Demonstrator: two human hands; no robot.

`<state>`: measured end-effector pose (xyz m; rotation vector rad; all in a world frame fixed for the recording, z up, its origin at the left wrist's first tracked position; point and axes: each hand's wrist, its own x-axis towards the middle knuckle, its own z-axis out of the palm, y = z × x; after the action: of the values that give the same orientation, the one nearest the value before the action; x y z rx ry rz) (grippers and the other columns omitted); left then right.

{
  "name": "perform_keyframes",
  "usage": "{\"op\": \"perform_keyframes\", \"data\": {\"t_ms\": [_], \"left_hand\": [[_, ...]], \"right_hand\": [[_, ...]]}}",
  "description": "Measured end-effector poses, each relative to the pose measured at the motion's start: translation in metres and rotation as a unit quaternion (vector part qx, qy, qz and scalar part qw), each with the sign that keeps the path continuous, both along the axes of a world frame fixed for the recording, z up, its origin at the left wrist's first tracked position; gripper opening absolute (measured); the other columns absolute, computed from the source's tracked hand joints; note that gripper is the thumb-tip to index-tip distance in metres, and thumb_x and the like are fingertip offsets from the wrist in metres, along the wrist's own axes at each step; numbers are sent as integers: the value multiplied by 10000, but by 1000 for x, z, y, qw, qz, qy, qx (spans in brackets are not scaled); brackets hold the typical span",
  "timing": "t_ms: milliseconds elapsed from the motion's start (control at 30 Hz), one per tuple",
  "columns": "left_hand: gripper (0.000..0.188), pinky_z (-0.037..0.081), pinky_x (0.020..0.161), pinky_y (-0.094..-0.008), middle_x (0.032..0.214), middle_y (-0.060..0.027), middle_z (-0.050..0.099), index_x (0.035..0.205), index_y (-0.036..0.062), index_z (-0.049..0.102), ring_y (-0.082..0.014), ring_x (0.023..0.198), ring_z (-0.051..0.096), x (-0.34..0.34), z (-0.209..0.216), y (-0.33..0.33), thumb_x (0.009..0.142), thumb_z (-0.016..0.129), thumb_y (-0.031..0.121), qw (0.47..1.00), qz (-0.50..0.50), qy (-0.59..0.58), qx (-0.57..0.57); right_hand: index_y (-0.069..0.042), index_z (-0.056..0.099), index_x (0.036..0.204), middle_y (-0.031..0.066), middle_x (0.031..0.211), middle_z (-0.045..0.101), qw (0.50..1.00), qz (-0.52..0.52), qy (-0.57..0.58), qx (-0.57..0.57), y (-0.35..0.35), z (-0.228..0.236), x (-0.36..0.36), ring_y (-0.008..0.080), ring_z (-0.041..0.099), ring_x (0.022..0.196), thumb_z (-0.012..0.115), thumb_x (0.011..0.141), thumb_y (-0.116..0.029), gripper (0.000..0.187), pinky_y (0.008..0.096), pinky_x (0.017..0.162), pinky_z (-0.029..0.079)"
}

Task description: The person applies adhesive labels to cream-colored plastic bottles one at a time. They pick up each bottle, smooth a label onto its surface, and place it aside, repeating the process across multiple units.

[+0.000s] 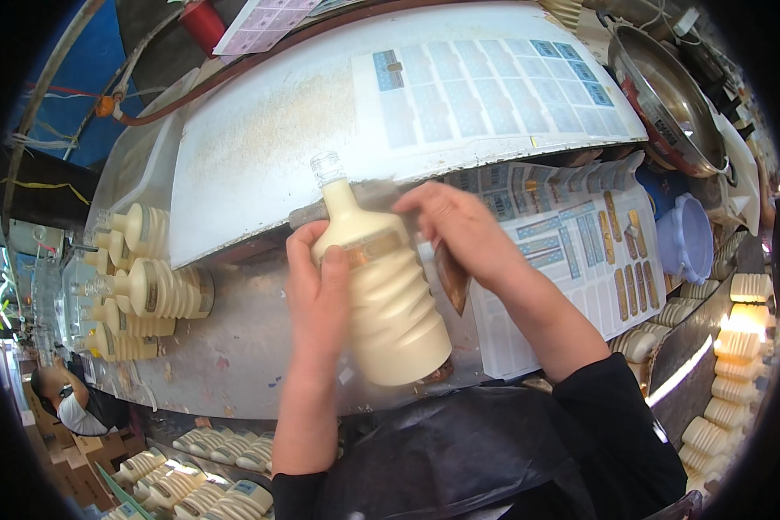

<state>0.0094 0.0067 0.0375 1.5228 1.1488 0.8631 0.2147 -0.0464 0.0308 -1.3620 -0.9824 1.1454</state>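
Note:
A cream bottle (399, 299) with a ribbed body and clear threaded neck leans over the bench edge, neck away from me. My left hand (316, 273) is closed round its left side, thumb on the gold-brown label band (368, 247) near the shoulder. To the right of the shoulder is my right hand (455, 227), slightly blurred, its index finger reaching toward the bottle. A brown, pointed, flat blade-like piece (451, 279) sticks out below that palm, held in the curled fingers. Behind the neck lies a grey-brown roll or strip (312, 214), partly hidden.
A white board (269, 139) bears a label sheet (494, 95). Another sheet with gold and blue labels (572, 260) lies at right, near a lilac bucket (685, 238) and metal pan (667, 87). Finished-looking bottles (152, 290) lie left; more bottles (208, 477) fill the lower left. Someone sits far left.

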Motion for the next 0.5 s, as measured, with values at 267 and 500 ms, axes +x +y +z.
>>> {"op": "perform_keyframes", "data": {"t_ms": [267, 500], "left_hand": [[401, 494, 950, -371, 1214, -182, 636, 1338, 26, 496, -224, 1076, 616, 0, -12, -4, 1038, 539, 287, 1000, 12, -22, 0], [375, 476, 976, -365, 1226, -156, 630, 1325, 24, 514, -220, 1097, 598, -1, -6, -4, 1065, 495, 293, 1000, 3, 13, 22]], "right_hand": [[13, 572, 1258, 89, 1167, 668, 985, -110, 128, 46, -2, 19, -8, 136, 618, 1081, 665, 935, -42, 341, 296, 971, 496], [22, 529, 1258, 233, 1183, 647, 962, -124, -190, 154, -1, 27, -47, 362, 650, 1076, 588, 970, -98, 317, 430, 947, 511]]}}
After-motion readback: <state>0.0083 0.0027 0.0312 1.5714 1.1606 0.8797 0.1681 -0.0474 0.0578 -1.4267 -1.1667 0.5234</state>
